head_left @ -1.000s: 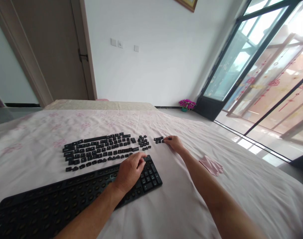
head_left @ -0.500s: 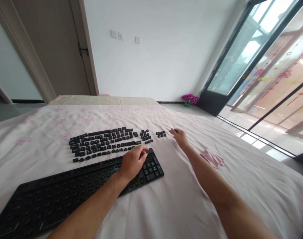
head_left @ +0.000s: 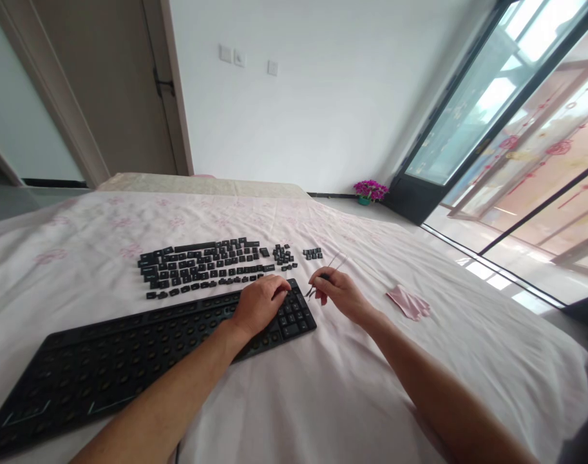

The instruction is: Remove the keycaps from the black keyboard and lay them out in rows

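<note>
A black keyboard (head_left: 143,351) lies slanted across the bed; most of its key positions are bare, while keycaps (head_left: 294,316) still sit on the number pad at its right end. My left hand (head_left: 262,303) rests over the keyboard near the number pad, fingers curled down onto it, the fingertips partly hidden. Just right of the keyboard's upper corner, my right hand (head_left: 335,290) pinches a thin wire keycap puller (head_left: 325,277) with a dark handle. Wire ends poke out on both sides of the fingers.
Loose black keycaps (head_left: 207,264) lie in rows beyond the keyboard, with small clusters (head_left: 313,254) to their right. A folded pink cloth (head_left: 408,303) is on the bedsheet (head_left: 294,399) at right. Purple flowers (head_left: 369,189) stand on the floor by the glass door.
My right hand has come back from beside the small keycap cluster toward the number pad, with the wire puller now visible in it. My left hand stays on the keyboard.
</note>
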`<state>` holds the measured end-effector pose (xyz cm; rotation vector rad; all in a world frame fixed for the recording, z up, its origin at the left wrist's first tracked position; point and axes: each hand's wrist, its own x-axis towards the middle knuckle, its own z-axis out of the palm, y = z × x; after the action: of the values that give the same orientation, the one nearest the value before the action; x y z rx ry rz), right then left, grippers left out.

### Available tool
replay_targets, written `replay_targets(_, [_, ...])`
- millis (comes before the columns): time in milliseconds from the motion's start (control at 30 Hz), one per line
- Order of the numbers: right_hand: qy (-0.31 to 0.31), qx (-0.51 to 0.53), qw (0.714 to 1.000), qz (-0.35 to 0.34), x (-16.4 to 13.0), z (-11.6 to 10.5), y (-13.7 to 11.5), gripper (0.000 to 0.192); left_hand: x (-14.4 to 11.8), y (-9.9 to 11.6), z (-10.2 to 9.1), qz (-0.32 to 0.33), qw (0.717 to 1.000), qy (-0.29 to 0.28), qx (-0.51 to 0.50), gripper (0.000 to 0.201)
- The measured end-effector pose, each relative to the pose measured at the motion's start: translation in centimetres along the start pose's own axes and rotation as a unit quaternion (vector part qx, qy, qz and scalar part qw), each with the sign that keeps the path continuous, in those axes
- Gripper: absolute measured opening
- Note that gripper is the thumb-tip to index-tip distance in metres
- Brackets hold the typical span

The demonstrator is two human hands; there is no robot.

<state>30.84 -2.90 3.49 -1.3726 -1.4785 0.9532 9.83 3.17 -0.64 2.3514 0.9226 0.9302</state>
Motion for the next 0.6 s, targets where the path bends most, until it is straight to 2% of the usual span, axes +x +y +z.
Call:
replay_targets(400, [-0.053,-0.022,0.997,-0.048,0.0,0.6,0.4,0.025,-0.1,0.5,-0.3,0.006,1.0,-0.011,0.017,0.011])
replay_targets(600, [-0.09,-0.108,0.987,-0.073,0.2,1.2,-0.2,0.021,0.0,0.5,-0.4,0.005,1.0,-0.018,0.023,0.011])
